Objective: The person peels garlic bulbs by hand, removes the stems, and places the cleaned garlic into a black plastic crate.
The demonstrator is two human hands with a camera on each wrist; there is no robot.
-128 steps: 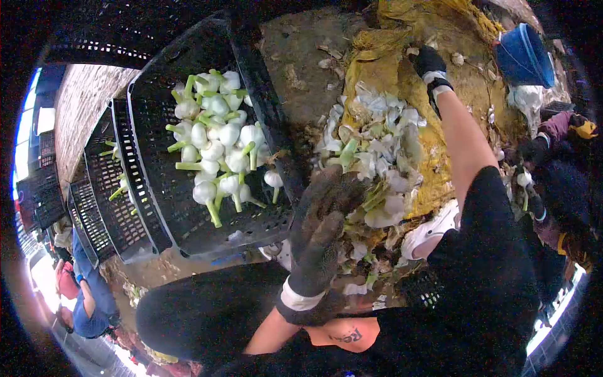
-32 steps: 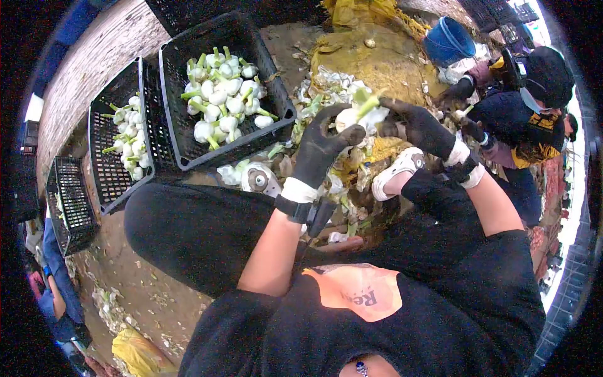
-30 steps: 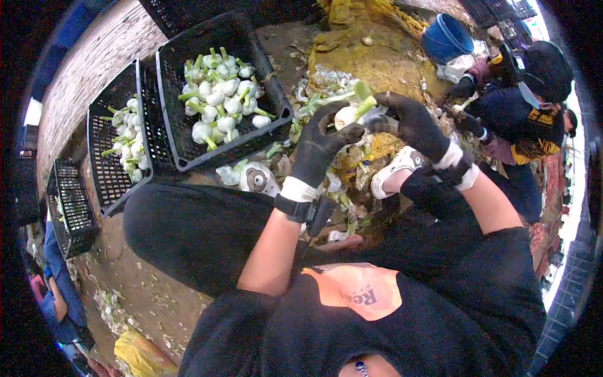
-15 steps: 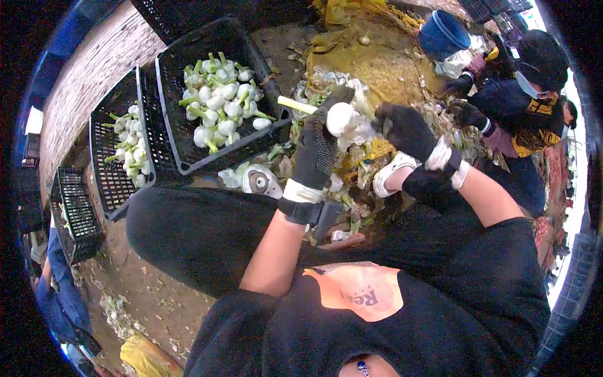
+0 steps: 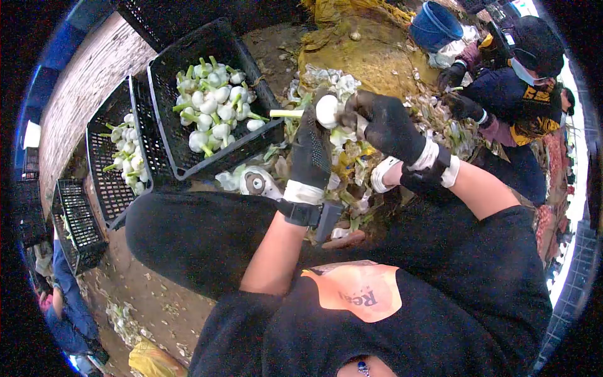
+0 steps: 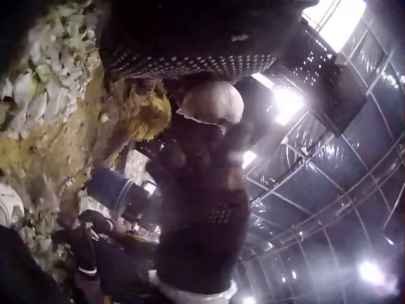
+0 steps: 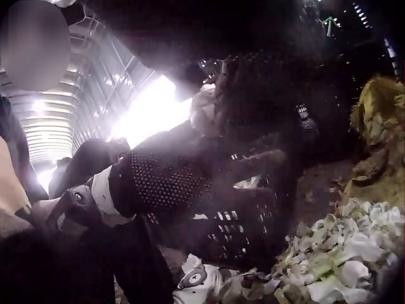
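Observation:
A white garlic bulb [image 5: 327,112] with a cut green stem pointing left is held up in front of the body. My gloved left hand [image 5: 310,151] grips it, its stem lying across the fingers. Curled fingers of my gloved right hand [image 5: 384,127] pinch at the bulb's right side, where loose skin shows. In the left wrist view the garlic bulb [image 6: 215,102] has a ragged skin edge, right at the right hand's fingertips. Most of the bulb is hidden in the right wrist view. Below the hands lies a heap of garlic skins [image 5: 339,81].
A black crate [image 5: 260,135] of trimmed garlic bulbs stands to the left, with a second crate [image 5: 113,188] of bulbs beyond it. A yellow sack [image 5: 377,60] lies ahead, near a blue bucket [image 5: 434,28]. Another person [image 5: 521,94] works close on the right.
Earlier the right hand reached out over the yellow sack; then both hands came together at a garlic bulb. The bulb has turned, its stem now pointing left, and shows whiter.

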